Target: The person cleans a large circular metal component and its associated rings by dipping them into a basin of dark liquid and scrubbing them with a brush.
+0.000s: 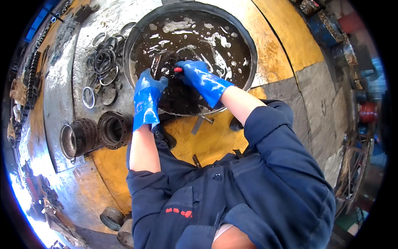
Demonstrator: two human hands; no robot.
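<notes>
A wide black tub [252,45] of dark, foamy liquid stands in front of me. My right hand [197,76], in a long blue rubber glove, is closed round a red-handled tool [178,69] whose working end I cannot make out. In the near left of the tub, a dark, wet metal part [166,62] with a rounded outline rises partly out of the liquid. My left hand [148,87], gloved likewise, grips the near left side of this part, thumb apart from the fingers. The fingertips are partly hidden.
Several metal rings [104,61] lie heaped left of the tub. Two flanged metal housings [114,129] sit nearer, by my left forearm. A hammer-like tool [198,124] lies on the yellow floor before the tub. Drums [325,29] stand far right.
</notes>
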